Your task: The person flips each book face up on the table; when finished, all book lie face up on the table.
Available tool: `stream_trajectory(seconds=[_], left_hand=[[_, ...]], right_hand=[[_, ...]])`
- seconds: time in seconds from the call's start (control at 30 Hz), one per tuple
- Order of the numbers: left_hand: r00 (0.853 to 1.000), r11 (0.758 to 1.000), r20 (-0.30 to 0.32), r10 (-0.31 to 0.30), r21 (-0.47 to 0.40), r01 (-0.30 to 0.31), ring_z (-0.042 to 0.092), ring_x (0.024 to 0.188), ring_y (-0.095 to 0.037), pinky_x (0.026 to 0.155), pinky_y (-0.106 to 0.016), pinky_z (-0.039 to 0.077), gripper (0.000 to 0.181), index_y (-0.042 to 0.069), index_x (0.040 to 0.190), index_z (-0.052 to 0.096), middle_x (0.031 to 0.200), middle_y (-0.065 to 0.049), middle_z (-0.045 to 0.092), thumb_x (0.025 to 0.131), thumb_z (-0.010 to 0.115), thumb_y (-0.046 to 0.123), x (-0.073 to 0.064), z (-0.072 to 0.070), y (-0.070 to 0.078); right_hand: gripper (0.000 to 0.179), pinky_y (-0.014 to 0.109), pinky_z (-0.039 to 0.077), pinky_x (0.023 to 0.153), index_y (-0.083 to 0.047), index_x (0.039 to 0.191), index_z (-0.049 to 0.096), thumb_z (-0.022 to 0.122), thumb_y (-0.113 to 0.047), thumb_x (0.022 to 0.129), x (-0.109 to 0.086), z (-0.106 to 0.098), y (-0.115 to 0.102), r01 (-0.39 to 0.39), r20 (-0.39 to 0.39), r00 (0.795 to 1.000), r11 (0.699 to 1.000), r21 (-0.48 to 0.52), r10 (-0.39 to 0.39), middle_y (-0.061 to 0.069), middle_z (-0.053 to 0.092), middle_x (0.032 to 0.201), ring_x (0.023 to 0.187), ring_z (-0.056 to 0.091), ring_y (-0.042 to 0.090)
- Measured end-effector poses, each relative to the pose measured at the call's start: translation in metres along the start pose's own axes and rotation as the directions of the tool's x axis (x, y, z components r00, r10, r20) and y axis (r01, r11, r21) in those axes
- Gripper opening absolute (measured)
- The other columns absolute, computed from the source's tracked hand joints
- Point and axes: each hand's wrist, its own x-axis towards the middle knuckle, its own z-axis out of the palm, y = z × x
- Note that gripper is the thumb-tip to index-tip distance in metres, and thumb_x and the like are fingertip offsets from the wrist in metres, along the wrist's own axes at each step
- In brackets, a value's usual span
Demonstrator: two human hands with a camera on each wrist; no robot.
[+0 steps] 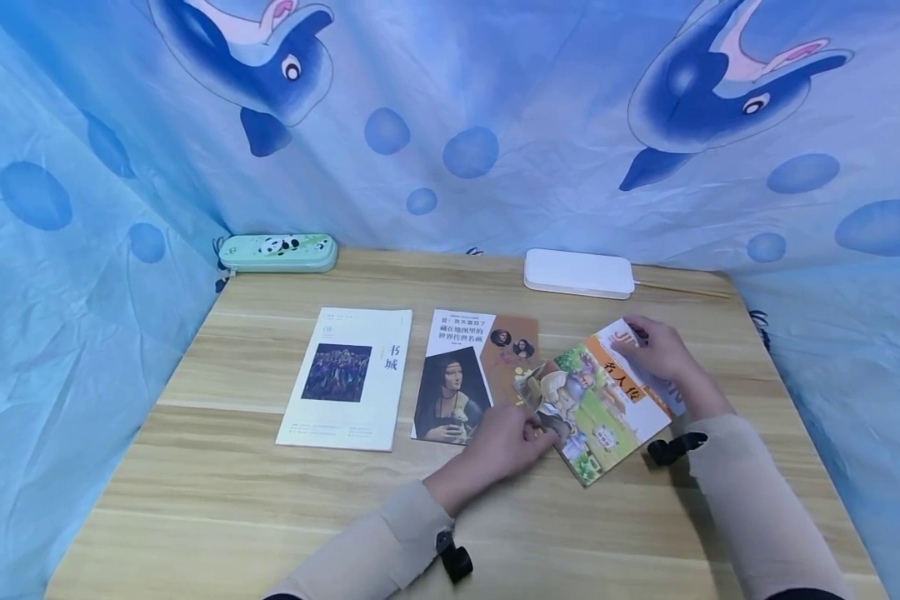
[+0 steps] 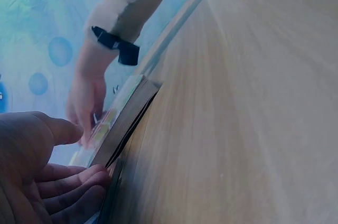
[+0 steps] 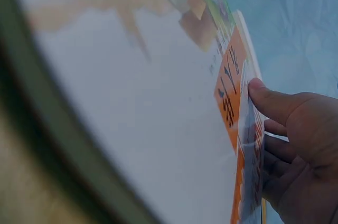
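Note:
A colourful paperback book (image 1: 596, 400) with an orange title strip lies slanted at the right of the table, its left corner overlapping a brown-and-white book (image 1: 450, 375) that shows a painted portrait. At its upper right edge my right hand (image 1: 660, 354) grips the paperback; in the right wrist view the thumb (image 3: 264, 94) lies on the cover's edge and the fingers are behind it. My left hand (image 1: 506, 446) is at the paperback's lower left edge. In the left wrist view, its fingers (image 2: 79, 187) extend against the book's side, with the thumb apart above.
Left of the portrait book lies a white book (image 1: 345, 379) with a dark picture. A green panda pencil case (image 1: 277, 253) stands at the back left. A white box (image 1: 579, 272) and a thin stick (image 1: 682, 289) lie at the back right, before a blue dolphin curtain (image 1: 540, 100).

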Motion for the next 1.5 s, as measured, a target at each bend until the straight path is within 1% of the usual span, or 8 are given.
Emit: stream_trajectory(seconds=[0.1,0.27,0.4,0.6,0.83,1.1,1.3,1.5], left_hand=[[0.998,0.998,-0.035,0.055,0.039,-0.054,0.046,0.047,-0.004,0.047,-0.020,0.037,0.026,0.019,0.075,0.069,0.051,0.014,0.051,0.094,0.072,0.037,0.004,-0.003,-0.003],[0.982,0.982,-0.138,0.126,0.155,-0.104,0.063,0.081,-0.011,0.069,-0.025,0.051,0.024,0.016,0.105,0.075,0.093,0.005,0.069,0.093,0.073,0.036,0.011,-0.004,-0.008],[0.971,0.974,-0.188,0.145,0.202,-0.107,0.059,0.109,-0.019,0.091,-0.033,0.052,0.029,0.015,0.112,0.072,0.117,-0.003,0.061,0.092,0.074,0.036,0.017,-0.005,-0.013],[0.960,0.975,-0.216,0.180,0.171,-0.144,0.051,0.125,-0.025,0.105,-0.039,0.047,0.034,0.010,0.117,0.071,0.131,-0.011,0.057,0.091,0.074,0.032,0.023,-0.005,-0.017],[0.976,0.984,-0.173,0.132,0.139,-0.109,0.052,0.127,-0.025,0.106,-0.039,0.046,0.040,0.011,0.125,0.069,0.132,-0.007,0.058,0.092,0.073,0.033,0.027,-0.006,-0.017],[0.995,0.992,-0.047,0.088,0.092,-0.084,0.059,0.118,-0.022,0.098,-0.036,0.050,0.048,0.014,0.134,0.065,0.131,-0.005,0.062,0.093,0.073,0.036,0.021,-0.003,-0.011],[0.988,0.982,0.070,0.140,0.114,-0.147,0.054,0.123,-0.021,0.105,-0.034,0.046,0.057,0.014,0.136,0.063,0.134,-0.005,0.058,0.088,0.078,0.039,0.016,0.003,-0.007],[0.961,0.954,0.129,0.243,0.145,-0.261,0.053,0.123,-0.019,0.106,-0.029,0.043,0.067,0.012,0.137,0.062,0.136,0.000,0.055,0.079,0.087,0.034,0.014,0.006,-0.007]], right_hand=[[0.064,0.064,0.040,0.106,0.005,0.149,0.042,0.063,-0.031,0.101,-0.008,-0.001,0.004,-0.007,-0.015,1.000,1.000,-0.025,0.007,0.033,0.050,0.139,0.127,0.048,0.049],[0.057,0.059,0.048,0.091,0.004,0.141,0.052,0.063,-0.034,0.101,-0.026,-0.005,0.011,-0.053,-0.015,0.999,0.992,-0.117,0.052,0.029,0.061,0.123,0.109,0.058,0.042],[0.067,0.056,0.050,0.083,0.005,0.136,0.055,0.059,-0.050,0.099,-0.043,-0.009,0.013,-0.132,0.014,0.990,0.971,-0.200,0.138,0.029,0.061,0.120,0.104,0.058,0.042],[0.080,0.051,0.051,0.073,0.008,0.129,0.055,0.055,-0.065,0.095,-0.063,-0.015,0.017,-0.245,-0.003,0.968,0.940,-0.238,0.251,0.034,0.058,0.120,0.101,0.058,0.045],[0.089,0.046,0.049,0.064,0.010,0.115,0.061,0.050,-0.075,0.091,-0.073,-0.017,0.024,-0.310,-0.090,0.951,0.901,-0.304,0.297,0.033,0.064,0.108,0.088,0.061,0.044],[0.076,0.043,0.052,0.067,0.009,0.118,0.057,0.057,-0.064,0.095,-0.065,-0.018,0.029,-0.271,-0.116,0.960,0.951,-0.146,0.256,0.034,0.060,0.114,0.095,0.060,0.043],[0.076,0.056,0.052,0.078,0.008,0.129,0.053,0.058,-0.060,0.096,-0.055,-0.017,0.030,-0.245,-0.138,0.963,0.967,-0.073,0.234,0.035,0.055,0.122,0.107,0.056,0.049],[0.070,0.062,0.050,0.088,0.005,0.135,0.051,0.062,-0.053,0.097,-0.049,-0.014,0.028,-0.209,-0.135,0.970,0.977,-0.036,0.202,0.032,0.055,0.125,0.114,0.054,0.049]])
